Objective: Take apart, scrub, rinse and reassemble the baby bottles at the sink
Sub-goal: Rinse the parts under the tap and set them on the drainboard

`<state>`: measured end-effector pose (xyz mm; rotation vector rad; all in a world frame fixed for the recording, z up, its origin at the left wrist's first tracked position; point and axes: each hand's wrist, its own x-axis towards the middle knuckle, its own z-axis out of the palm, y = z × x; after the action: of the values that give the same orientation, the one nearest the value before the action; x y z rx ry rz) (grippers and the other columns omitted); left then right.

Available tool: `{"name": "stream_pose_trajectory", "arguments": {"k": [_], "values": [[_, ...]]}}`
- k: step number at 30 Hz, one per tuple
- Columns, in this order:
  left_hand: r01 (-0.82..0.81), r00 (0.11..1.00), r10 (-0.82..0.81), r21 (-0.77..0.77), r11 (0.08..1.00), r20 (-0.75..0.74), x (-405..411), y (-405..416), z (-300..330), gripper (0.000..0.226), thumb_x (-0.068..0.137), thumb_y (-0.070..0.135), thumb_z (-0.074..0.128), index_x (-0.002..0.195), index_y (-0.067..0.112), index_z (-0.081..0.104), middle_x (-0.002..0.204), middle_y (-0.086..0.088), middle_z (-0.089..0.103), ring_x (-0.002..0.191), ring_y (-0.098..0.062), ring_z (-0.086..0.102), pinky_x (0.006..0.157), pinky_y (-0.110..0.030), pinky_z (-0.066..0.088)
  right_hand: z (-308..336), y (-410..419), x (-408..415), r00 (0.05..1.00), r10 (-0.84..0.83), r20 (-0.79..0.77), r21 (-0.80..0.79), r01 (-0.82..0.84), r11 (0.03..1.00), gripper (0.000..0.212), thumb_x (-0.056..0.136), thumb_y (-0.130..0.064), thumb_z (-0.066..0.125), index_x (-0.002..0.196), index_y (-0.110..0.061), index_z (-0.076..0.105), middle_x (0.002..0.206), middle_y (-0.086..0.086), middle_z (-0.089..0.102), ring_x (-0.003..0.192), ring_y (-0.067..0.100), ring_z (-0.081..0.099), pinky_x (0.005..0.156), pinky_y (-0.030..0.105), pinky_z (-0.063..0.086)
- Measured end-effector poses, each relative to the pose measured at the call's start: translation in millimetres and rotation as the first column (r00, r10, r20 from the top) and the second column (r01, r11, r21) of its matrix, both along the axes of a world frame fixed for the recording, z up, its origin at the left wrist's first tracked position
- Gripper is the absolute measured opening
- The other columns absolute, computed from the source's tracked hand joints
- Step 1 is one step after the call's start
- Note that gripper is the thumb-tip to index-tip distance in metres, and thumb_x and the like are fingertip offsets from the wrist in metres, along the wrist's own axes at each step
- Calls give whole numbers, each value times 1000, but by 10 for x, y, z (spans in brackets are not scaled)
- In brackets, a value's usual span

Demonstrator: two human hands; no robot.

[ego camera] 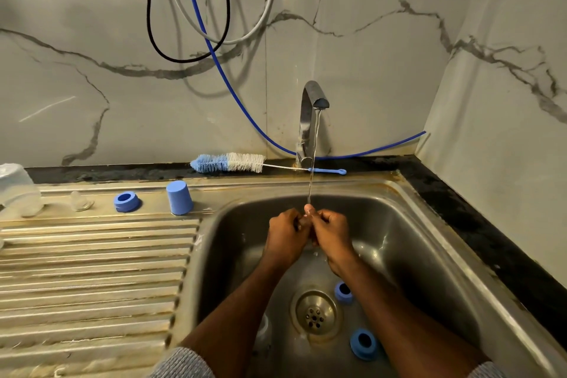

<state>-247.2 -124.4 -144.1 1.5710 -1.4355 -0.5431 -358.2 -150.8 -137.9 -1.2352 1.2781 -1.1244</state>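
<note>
Both hands, left hand (pixel 285 232) & right hand (pixel 333 232), curled together under tap (pixel 313 107) stream.

Item held under the running water: from my remote view I could not identify it; the curled fingers of the left hand (pixel 287 232) and right hand (pixel 329 232) covered it.

Clear plastic bottle body (pixel 18 190), far left of the draining board: cut off by the frame edge.

Small clear silicone teat (pixel 80 201): too faint for me to make out its shape.

Pale translucent object (pixel 263 331) in the steel sink basin (pixel 414 255): largely behind the left forearm, unidentified.

Grey knitted sleeve cuffs (pixel 184 364): cropped at the bottom edge.
</note>
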Motion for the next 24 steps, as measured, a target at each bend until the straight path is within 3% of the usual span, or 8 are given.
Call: {"name": "stream_pose_trajectory", "arguments": {"k": [2,5,9,12,15,18,21,24], "values": [[7,1000,-7,20,1000,-25,33,-8,-31,20,93,26,72,76,18,64,68,1,67,60,-9,65,57,-25,54,-16,-28,-7,1000,4,28,11,-4,1000,26,97,-33,64,85,-11,72,75,4,74,68,16,69,60,28,56],[104,982,-101,11,995,-160,68,35,-33,15,86,26,81,91,15,71,76,-1,72,67,-8,70,61,-21,56,-62,-76,-24,993,-18,117,63,11,998,20,99,-30,61,95,-14,72,91,7,75,87,22,74,79,40,62],[108,975,-109,-21,994,-192,66,61,-16,13,85,20,81,95,16,75,82,-1,75,75,-13,73,73,-33,63,-82,-97,-15,988,-25,150,88,12,996,14,102,-22,57,102,-16,69,101,9,73,94,24,73,83,47,62],[67,978,-68,-9,998,-198,71,50,-16,11,84,17,81,90,22,73,82,0,75,75,-12,74,76,-34,63,-78,-83,15,991,34,130,86,-45,995,14,102,-13,55,105,-18,68,107,11,72,98,25,72,86,47,61],[81,988,-82,-13,997,-134,102,53,3,16,85,12,79,89,25,72,83,2,75,76,-8,74,76,-29,63,-80,-75,4,985,108,134,84,-120,989,14,99,-12,59,108,-17,70,105,9,74,100,25,71,89,44,60],[97,995,-97,-1,995,-24,100,51,3,13,86,7,77,92,19,74,82,8,72,76,-1,71,74,-19,60,-70,-45,-3,991,111,74,42,-115,993,10,96,-12,64,104,-12,71,97,9,75,95,25,72,76,33,59],[89,996,-88,7,996,-16,95,27,-35,7,86,11,79,91,15,76,80,5,73,74,-4,71,72,-24,61,-107,-63,15,1000,23,-2,-12,-23,1000,13,97,-21,65,90,-14,73,85,8,75,87,29,73,76,41,62],[90,991,-89,0,996,-103,74,39,-31,6,90,19,75,93,14,76,79,1,75,73,-9,73,71,-27,62,-109,-98,2,999,-17,-48,-8,17,1000,22,100,-30,60,86,-19,73,82,5,75,85,25,73,81,46,62]]}}
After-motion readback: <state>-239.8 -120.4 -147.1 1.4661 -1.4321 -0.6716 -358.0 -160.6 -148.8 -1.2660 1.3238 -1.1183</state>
